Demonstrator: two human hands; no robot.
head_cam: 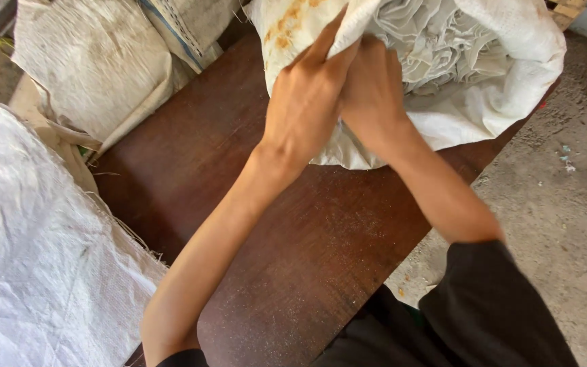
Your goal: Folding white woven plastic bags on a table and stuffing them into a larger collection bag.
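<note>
Both hands meet at the near rim of one open white woven sack: the left hand pinches the rim's edge between thumb and fingers, and the right hand is closed on the fabric just beside it, its fingers hidden in the folds. Crumpled pale cloth fills the sack, which lies on one dark wooden table. Three more sacks lie left, one near, two farther back.
</note>
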